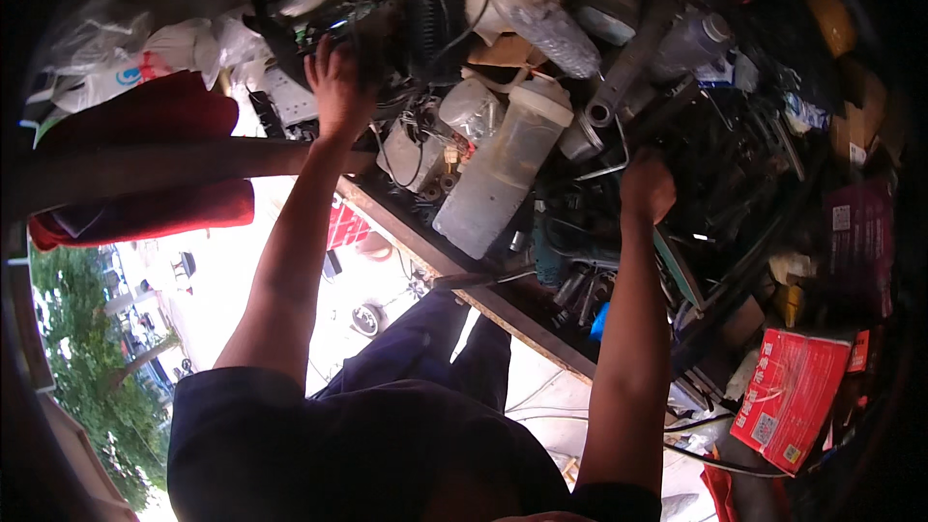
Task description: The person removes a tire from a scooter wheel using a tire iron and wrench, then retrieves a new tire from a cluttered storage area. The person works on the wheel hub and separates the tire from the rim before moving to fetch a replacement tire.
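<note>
My left hand reaches into a heap at the far left of a cluttered workbench. Its fingers are spread over dark items, and a black ribbed piece lies to the right of it. My right hand is closed like a fist over a pile of dark metal tools. A thin bent metal rod runs up to its knuckles, but whether the fingers hold it is hidden. Between my hands lies a cloudy plastic container with a white lid, tilted. A green and black power tool sits nearer me.
A wooden bench edge crosses in front of my body. Red cloth hangs over a dark bar at left. A large wrench and a clear bottle with a red cap lie farther back. At right stands a red box.
</note>
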`<state>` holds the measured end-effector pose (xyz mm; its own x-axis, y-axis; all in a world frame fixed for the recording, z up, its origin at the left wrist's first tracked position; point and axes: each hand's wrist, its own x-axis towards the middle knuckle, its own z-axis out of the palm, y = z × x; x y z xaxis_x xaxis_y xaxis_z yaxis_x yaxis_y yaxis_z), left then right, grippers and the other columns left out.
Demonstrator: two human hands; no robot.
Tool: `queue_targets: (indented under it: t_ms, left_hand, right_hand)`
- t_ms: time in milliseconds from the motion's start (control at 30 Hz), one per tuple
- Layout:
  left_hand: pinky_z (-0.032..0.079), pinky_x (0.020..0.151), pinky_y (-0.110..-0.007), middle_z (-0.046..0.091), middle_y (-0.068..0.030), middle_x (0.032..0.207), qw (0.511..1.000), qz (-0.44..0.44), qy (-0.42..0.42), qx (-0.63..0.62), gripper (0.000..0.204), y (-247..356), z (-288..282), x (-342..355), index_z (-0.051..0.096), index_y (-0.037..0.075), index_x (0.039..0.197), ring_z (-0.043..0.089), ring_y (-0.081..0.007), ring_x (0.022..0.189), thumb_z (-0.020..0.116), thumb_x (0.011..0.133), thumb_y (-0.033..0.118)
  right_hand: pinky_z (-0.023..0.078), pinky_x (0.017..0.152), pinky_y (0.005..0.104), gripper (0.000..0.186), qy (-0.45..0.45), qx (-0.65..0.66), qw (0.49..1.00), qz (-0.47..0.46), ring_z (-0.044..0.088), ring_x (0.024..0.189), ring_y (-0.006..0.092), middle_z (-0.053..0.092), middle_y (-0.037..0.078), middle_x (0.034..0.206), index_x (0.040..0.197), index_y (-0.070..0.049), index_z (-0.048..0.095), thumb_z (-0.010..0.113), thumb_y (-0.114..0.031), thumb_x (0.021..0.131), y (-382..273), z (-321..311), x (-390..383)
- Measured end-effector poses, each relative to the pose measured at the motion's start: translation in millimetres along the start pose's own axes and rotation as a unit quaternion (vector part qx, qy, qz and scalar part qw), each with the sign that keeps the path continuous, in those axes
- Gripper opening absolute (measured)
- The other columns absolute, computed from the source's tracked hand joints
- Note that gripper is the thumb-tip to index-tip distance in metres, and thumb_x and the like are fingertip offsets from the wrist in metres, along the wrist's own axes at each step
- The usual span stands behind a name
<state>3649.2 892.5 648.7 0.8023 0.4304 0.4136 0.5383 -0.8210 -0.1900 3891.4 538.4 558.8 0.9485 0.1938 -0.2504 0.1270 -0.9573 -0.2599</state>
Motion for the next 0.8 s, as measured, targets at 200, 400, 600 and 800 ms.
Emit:
queue_targets:
  t_ms: [200,400,600,800]
  left_hand:
    - [0.014,0.107,-0.062,0.046,-0.0107,0.126,0.999,-0.026,-0.025,0.026,0.049,8,4,10,0.059,0.005,0.113,0.025,-0.0367,0.134,0.066,0.067,0.021]
    - [0.015,0.107,-0.06,0.045,-0.0106,0.126,0.998,-0.051,-0.03,-0.031,0.058,12,-13,8,0.055,0.008,0.12,0.025,-0.0369,0.133,0.069,0.067,0.026]
    - [0.035,0.098,-0.048,0.045,-0.0194,0.121,0.941,-0.055,0.059,-0.33,0.053,51,-64,-70,0.048,0.001,0.116,0.042,-0.0407,0.115,0.07,0.07,0.014]
    - [0.046,0.08,-0.038,0.053,-0.0153,0.098,0.883,-0.326,-0.133,-0.311,0.028,-6,-101,-226,0.056,0.001,0.101,0.055,-0.0351,0.092,0.064,0.076,0.007]
  right_hand:
    - [0.052,0.07,0.0478,0.039,0.02,0.015,1.0,0.009,0.066,0.081,0.037,0.068,0.017,0.087,0.087,-0.009,0.067,0.041,-0.038,0.092,2,1,-3]
    - [0.051,0.075,0.0482,0.043,0.007,-0.018,0.999,0.029,0.064,0.089,0.0376,0.067,0.017,0.095,0.093,-0.01,0.068,0.041,-0.043,0.091,1,2,-3]
    - [0.052,0.072,0.0466,0.047,0.017,-0.015,0.999,0.038,0.065,0.089,0.0366,0.067,0.018,0.096,0.094,-0.008,0.068,0.04,-0.045,0.091,2,-1,-4]
    - [0.052,0.071,0.0468,0.044,0.036,-0.002,0.999,0.031,0.065,0.087,0.0358,0.066,0.018,0.1,0.099,-0.009,0.066,0.041,-0.044,0.093,4,9,1]
